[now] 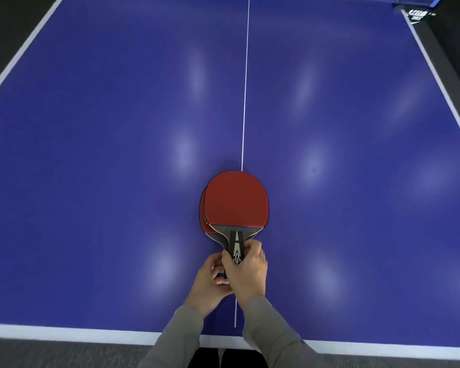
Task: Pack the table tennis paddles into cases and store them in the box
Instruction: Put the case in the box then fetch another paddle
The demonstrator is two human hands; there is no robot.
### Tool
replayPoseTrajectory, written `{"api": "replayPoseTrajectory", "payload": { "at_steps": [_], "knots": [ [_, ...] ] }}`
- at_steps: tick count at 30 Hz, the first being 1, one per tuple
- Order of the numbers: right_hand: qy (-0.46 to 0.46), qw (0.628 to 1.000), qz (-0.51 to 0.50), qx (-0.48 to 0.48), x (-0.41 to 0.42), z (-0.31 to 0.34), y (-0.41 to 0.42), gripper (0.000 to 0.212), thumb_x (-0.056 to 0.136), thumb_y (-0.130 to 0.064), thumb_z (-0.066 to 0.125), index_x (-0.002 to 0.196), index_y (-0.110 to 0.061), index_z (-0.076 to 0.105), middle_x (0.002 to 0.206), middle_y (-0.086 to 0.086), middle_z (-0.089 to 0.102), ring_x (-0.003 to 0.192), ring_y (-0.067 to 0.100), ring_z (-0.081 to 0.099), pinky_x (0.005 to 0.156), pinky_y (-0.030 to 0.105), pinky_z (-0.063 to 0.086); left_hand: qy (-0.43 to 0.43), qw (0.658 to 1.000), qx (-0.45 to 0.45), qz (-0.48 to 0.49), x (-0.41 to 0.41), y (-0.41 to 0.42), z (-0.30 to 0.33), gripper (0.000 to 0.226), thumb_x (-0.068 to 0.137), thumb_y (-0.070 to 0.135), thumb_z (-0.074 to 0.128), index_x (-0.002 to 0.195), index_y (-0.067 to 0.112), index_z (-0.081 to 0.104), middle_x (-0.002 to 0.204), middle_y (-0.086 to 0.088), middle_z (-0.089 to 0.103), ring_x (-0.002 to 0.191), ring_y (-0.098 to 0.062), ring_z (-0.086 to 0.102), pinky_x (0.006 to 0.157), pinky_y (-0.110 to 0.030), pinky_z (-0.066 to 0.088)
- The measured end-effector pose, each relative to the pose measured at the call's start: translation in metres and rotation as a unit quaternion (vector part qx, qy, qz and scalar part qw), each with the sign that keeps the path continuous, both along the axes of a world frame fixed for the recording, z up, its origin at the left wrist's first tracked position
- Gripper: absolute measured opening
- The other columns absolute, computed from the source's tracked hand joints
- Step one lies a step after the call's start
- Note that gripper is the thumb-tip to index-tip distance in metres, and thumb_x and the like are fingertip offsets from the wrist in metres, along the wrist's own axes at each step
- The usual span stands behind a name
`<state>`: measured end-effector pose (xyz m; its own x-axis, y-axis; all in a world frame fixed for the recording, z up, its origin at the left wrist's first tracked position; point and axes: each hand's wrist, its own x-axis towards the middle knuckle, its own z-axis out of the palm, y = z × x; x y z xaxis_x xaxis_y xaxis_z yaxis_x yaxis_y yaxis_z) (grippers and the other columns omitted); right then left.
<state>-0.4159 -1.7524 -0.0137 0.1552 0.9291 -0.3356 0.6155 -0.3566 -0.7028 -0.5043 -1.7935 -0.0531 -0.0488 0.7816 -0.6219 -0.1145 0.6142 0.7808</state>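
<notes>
Two red-faced table tennis paddles lie stacked over the centre line of the blue table (117, 155). The top paddle (237, 200) nearly covers the lower paddle (203, 221), whose red edge peeks out on the left. My right hand (247, 269) grips the top paddle's dark handle. My left hand (210, 282) curls around the lower handle just beneath. No case or box is in view.
The table's white near edge (64, 332) runs along the bottom, with grey floor below it. The net post and net end (417, 11) sit at the far right corner. Dark floor borders the table's left and right sides.
</notes>
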Motion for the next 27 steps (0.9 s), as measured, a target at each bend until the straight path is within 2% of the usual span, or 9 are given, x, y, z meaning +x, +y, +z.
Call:
{"api": "replayPoseTrajectory", "payload": {
  "at_steps": [3,6,10,14,18,21,23,25,27],
  "knots": [
    [-0.021,0.999,0.035,0.005,0.000,-0.003,-0.001,0.041,0.076,-0.039,0.070,0.101,-0.018,0.046,0.095,-0.007,0.053,0.093,0.014,0.048,0.092,0.030,0.039,0.008,1.000,0.003,-0.007,0.001,-0.001,-0.002,0.057,0.068,-0.005,0.078,0.105,0.029,0.052,0.104,0.004,0.067,0.095,-0.012,0.067,0.069,-0.020,0.054],
    [-0.029,0.999,0.045,0.007,0.002,-0.006,-0.004,0.040,0.075,-0.040,0.071,0.101,-0.020,0.047,0.096,-0.008,0.053,0.095,0.015,0.049,0.092,0.031,0.039,0.016,1.000,0.010,-0.008,0.000,-0.003,-0.003,0.057,0.067,-0.006,0.078,0.106,0.028,0.054,0.103,0.004,0.068,0.092,-0.007,0.068,0.068,-0.018,0.054],
    [-0.031,0.998,0.050,0.010,0.009,-0.009,-0.005,0.041,0.074,-0.038,0.072,0.101,-0.019,0.048,0.097,-0.008,0.054,0.096,0.014,0.049,0.091,0.030,0.039,0.013,1.000,0.009,-0.002,0.000,-0.003,-0.004,0.067,0.064,-0.006,0.081,0.116,0.024,0.052,0.102,0.006,0.066,0.090,-0.005,0.068,0.070,-0.018,0.053],
    [-0.031,0.998,0.063,0.003,0.014,-0.010,-0.005,0.043,0.074,-0.040,0.072,0.103,-0.020,0.048,0.099,-0.008,0.053,0.098,0.014,0.049,0.092,0.031,0.039,0.027,1.000,0.013,-0.001,0.002,-0.002,-0.001,0.065,0.064,-0.005,0.081,0.106,0.035,0.051,0.100,0.010,0.065,0.089,0.001,0.066,0.068,-0.015,0.052],
    [-0.022,0.996,0.085,0.000,0.018,-0.010,-0.006,0.046,0.076,-0.046,0.070,0.109,-0.022,0.049,0.100,-0.012,0.050,0.099,0.010,0.047,0.091,0.026,0.034,0.026,1.000,0.012,0.006,0.003,-0.002,0.002,0.064,0.065,-0.005,0.081,0.110,0.031,0.051,0.102,0.009,0.065,0.091,-0.001,0.066,0.069,-0.014,0.052],
    [-0.003,0.997,0.078,0.004,0.028,-0.010,-0.008,0.045,0.082,-0.051,0.063,0.116,-0.023,0.051,0.102,-0.013,0.051,0.100,0.007,0.046,0.095,0.027,0.033,0.033,0.999,0.014,0.005,0.004,-0.002,0.007,0.062,0.066,0.004,0.083,0.111,0.032,0.051,0.107,0.009,0.063,0.103,-0.008,0.061,0.071,-0.013,0.051],
    [0.016,0.999,0.051,0.001,0.039,-0.009,-0.009,0.040,0.085,-0.049,0.061,0.115,-0.024,0.051,0.102,-0.013,0.052,0.100,0.007,0.048,0.098,0.033,0.038,0.034,0.999,0.009,0.002,0.006,-0.001,0.010,0.061,0.064,0.013,0.086,0.111,0.032,0.053,0.108,0.010,0.064,0.105,-0.010,0.061,0.075,-0.015,0.052],
    [0.021,0.999,0.034,-0.002,0.051,-0.007,-0.007,0.037,0.087,-0.047,0.061,0.114,-0.024,0.052,0.103,-0.012,0.053,0.102,0.010,0.051,0.099,0.037,0.039,0.046,0.999,-0.003,-0.002,0.008,0.001,0.015,0.065,0.066,0.022,0.086,0.121,0.026,0.052,0.112,0.008,0.063,0.107,-0.009,0.060,0.084,-0.020,0.050],
    [0.010,0.999,0.030,-0.003,0.064,-0.006,-0.004,0.037,0.088,-0.046,0.060,0.116,-0.022,0.052,0.106,-0.010,0.053,0.105,0.013,0.052,0.098,0.034,0.037,0.073,0.997,-0.024,0.005,0.012,0.005,0.019,0.070,0.070,0.030,0.082,0.130,0.022,0.047,0.117,0.006,0.061,0.109,-0.012,0.058,0.094,-0.029,0.048]
  ]
}}
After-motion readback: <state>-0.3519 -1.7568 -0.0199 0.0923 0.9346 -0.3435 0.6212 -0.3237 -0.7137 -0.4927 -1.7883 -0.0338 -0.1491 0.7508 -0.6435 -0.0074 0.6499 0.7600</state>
